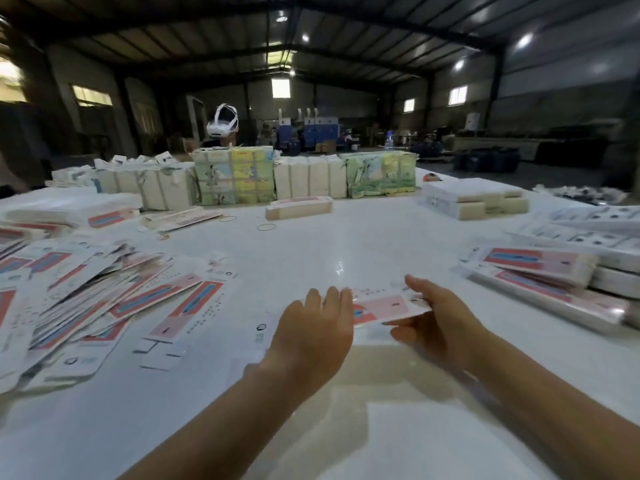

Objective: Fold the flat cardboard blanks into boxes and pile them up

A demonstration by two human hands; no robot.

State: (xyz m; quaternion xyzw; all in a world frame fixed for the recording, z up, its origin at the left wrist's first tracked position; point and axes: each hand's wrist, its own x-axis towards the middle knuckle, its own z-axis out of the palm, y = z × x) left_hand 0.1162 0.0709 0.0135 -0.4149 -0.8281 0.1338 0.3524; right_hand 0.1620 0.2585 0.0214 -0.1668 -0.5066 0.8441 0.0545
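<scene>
A pink-and-white cardboard blank [388,308] is held just above the white table [311,244] between both hands. It is pinched at its right end by the right hand [438,318], while straight, close-set fingers of the left hand [311,327] are laid on its left end. Loose flat blanks [104,299] are heaped at the left.

White table [346,244], scattered blanks [104,292]
</scene>
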